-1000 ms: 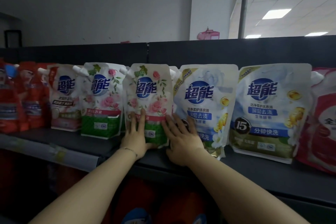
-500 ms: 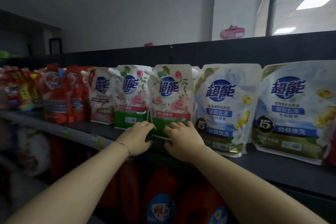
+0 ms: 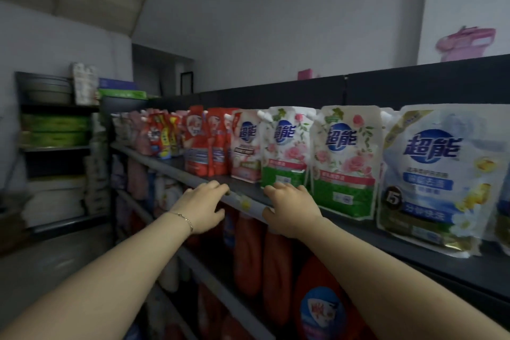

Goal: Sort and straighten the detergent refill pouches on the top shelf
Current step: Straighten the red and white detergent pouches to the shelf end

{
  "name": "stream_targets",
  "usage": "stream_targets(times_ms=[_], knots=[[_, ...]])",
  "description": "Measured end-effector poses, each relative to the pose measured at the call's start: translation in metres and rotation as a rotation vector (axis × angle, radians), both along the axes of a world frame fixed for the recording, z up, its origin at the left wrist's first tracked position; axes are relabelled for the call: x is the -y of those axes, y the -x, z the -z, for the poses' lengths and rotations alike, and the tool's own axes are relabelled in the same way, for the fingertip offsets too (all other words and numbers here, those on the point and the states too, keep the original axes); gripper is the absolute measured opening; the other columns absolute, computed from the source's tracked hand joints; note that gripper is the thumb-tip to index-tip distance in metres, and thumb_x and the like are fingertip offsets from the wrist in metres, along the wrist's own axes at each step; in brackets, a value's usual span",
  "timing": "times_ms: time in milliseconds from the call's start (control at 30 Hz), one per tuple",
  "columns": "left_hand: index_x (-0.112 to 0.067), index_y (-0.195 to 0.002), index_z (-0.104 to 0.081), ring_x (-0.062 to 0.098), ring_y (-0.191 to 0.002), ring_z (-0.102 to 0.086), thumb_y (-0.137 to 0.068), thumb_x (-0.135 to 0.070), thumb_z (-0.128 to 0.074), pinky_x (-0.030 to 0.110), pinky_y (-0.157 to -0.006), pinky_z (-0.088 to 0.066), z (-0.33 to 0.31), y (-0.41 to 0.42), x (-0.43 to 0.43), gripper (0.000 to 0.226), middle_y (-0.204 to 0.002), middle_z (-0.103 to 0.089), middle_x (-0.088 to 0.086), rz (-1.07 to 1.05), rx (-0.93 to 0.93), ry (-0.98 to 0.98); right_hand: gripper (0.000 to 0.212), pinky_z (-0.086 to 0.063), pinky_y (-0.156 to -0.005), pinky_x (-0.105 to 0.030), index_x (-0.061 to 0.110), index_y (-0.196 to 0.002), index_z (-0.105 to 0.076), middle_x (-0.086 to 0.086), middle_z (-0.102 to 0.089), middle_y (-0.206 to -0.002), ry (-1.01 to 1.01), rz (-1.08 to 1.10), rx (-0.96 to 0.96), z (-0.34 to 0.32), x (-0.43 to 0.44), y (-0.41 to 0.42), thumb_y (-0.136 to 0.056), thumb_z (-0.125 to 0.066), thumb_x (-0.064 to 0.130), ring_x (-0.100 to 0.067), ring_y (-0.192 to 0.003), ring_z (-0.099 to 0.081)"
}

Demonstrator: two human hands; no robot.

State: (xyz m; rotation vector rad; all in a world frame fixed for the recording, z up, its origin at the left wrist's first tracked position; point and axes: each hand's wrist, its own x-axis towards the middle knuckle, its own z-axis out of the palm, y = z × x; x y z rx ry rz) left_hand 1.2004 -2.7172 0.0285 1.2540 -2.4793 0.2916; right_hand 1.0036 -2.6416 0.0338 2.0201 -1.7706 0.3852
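Up on the top shelf (image 3: 386,250), running 9 to 3 o'clock. Looking done: big blue pouch (image 3: 433,174) at 3, rose pouches (image 3: 345,160) mid-row, standing straight. Likely left to fix: red pouches (image 3: 204,143) at 9, crowded. Left hand (image 3: 202,205) loose on the shelf lip, holding nothing. Right hand (image 3: 289,207) bent against the rose pouches' foot; gripping or just touching, cannot tell.

A single wide-angle view, worn on the person's head, looks out over both forearms from within arm's reach of the top shelf (image 3: 242,203). It sits a little above the shelf board and faces forward, turned obliquely leftward. The shelf therefore runs away past the left hand (image 3: 202,205) into the distance, while the blue-and-white pouch (image 3: 430,174) right of the right hand (image 3: 289,208) looms close. Below the hands are the lower shelves (image 3: 215,284); above them, the wall (image 3: 276,22).
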Motion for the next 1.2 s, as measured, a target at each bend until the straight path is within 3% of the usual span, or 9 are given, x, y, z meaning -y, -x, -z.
stream_targets(times_ms=[400,833,1200], knots=[[-0.026,-0.139,-0.032,0.022,-0.126,-0.042,-0.091,-0.039,-0.053,0.044,-0.098,-0.042,-0.002,-0.141,-0.042,0.055,-0.137,-0.040,0.000,-0.333,0.014,-0.036,0.041,-0.036,-0.095,-0.041,0.017,-0.127,-0.046,-0.006,-0.052,-0.124,-0.002,-0.228,0.029,-0.005,0.011,-0.119,-0.091,-0.048,0.036,-0.029,-0.118,-0.048],[-0.027,-0.141,-0.029,0.021,-0.122,-0.047,-0.093,-0.040,-0.052,0.040,-0.094,-0.046,-0.004,-0.242,-0.097,0.055,-0.140,-0.038,-0.001,-0.539,0.034,-0.066,0.043,-0.036,-0.099,-0.045,0.014,-0.129,-0.043,-0.010,-0.050,-0.126,-0.071,-0.414,0.037,-0.011,0.006,-0.221,-0.093,-0.048,0.035,-0.032,-0.121,-0.046],[-0.027,-0.144,-0.025,0.022,-0.126,-0.044,-0.093,-0.040,-0.052,0.044,-0.099,-0.042,0.006,-0.291,-0.064,0.059,-0.141,-0.036,-0.001,-0.594,0.020,-0.096,0.040,-0.035,-0.094,-0.043,0.018,-0.126,-0.044,-0.007,-0.050,-0.121,-0.056,-0.460,0.037,-0.007,0.046,-0.277,-0.091,-0.049,0.037,-0.031,-0.116,-0.047]])
